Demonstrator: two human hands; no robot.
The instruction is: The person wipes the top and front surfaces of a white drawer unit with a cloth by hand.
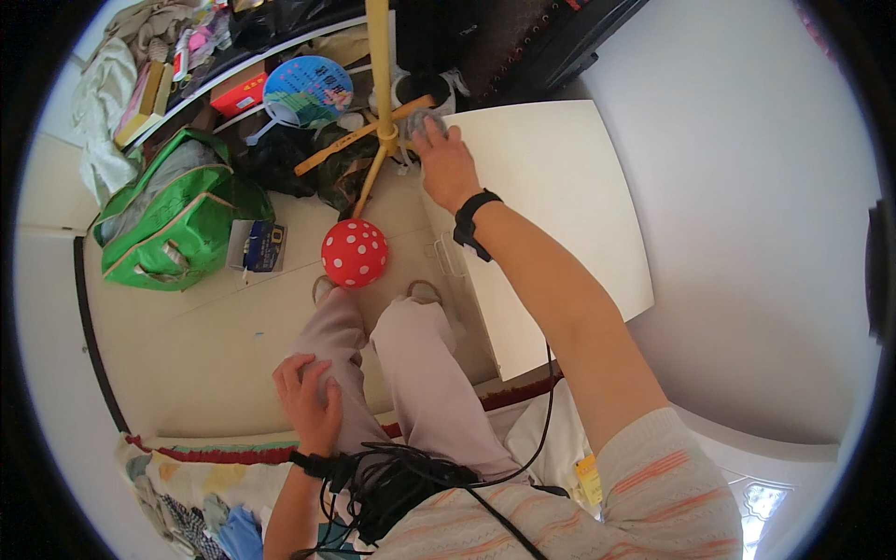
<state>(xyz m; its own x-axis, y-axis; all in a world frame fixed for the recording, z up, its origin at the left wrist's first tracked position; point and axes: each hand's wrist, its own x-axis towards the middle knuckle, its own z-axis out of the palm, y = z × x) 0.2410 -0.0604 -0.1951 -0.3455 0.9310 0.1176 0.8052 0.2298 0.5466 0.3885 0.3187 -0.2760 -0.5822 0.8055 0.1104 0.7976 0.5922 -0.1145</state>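
Observation:
My right hand (pixel 446 164) reaches out to the far left corner of a white cabinet top (pixel 560 203). Its fingers press on a crumpled grey cloth (pixel 424 124) at that corner, beside the yellow pole (pixel 379 63) of a stand. On my thigh rests my left hand (pixel 308 395), its fingers apart and holding nothing. A red ball with white dots (pixel 354 253) lies on the floor by my feet.
A green bag (pixel 175 238) stuffed with grey fabric stands at the left, beside a small blue box (pixel 264 246). Behind are a blue hand fan (pixel 308 91), a red box (pixel 240 92) and a cluttered shelf. A black cable (pixel 549 406) crosses my lap.

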